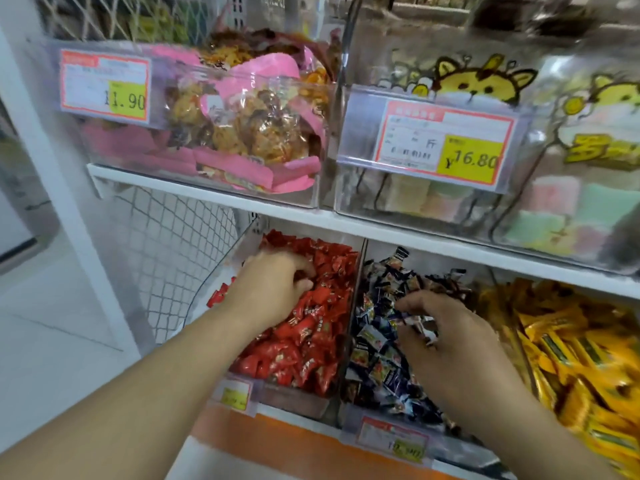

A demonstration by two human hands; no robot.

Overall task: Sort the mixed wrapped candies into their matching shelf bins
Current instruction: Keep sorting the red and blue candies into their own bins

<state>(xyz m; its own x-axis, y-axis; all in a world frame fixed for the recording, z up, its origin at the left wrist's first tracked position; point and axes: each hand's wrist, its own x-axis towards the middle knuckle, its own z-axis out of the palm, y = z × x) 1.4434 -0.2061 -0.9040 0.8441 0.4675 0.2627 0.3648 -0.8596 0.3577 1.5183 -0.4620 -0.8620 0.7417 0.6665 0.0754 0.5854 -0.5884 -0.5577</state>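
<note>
My left hand (273,289) is in the bin of red candies (304,327) on the lower shelf, fingers curled down into the pile and touching the wrappers; whether they hold a piece I cannot tell. My right hand (446,337) is in the adjacent bin of dark blue candies (377,344), just to the right of a clear divider (356,299). Its fingers are curled narrow and pinch a few dark-wrapped pieces at the fingertips (412,317). A bin of yellow candies (571,344) sits to the right of the blue bin. The upper shelf (207,194) carries 2 clear bins: the left one holds pink snack packs (242,133) behind a price tag (105,84) reading 11.90; the right one carries a price label (443,147) reading 16.80.
</note>
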